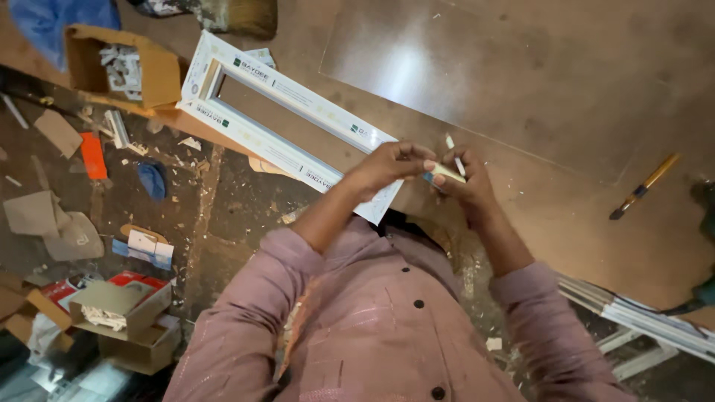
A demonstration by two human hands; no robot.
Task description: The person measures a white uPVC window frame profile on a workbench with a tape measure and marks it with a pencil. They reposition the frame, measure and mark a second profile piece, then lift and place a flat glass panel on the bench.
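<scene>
Both hands meeting at the picture's centre, over the near end of a long white window frame (pixel 279 112) lying on the brown workbench (pixel 521 89). Left hand (pixel 383 167) curled, fingertips pinched together on the end of a small pale strip (pixel 447 173); right hand (pixel 465 182) closed around the same strip, with a thin white sliver (pixel 454 152) poking out at 12 o'clock above the knuckles. Best done, by the look of it, with a short grip near the working end, wrists close, piece kept above the bench rather than over the littered floor at 9 o'clock. A yellow-handled tool (pixel 644 186) at 3 o'clock, well apart from both hands. Open cardboard boxes of small white parts at 10 o'clock (pixel 123 67) and 7 o'clock (pixel 123 309). Exact nature of the strip too small to tell.
</scene>
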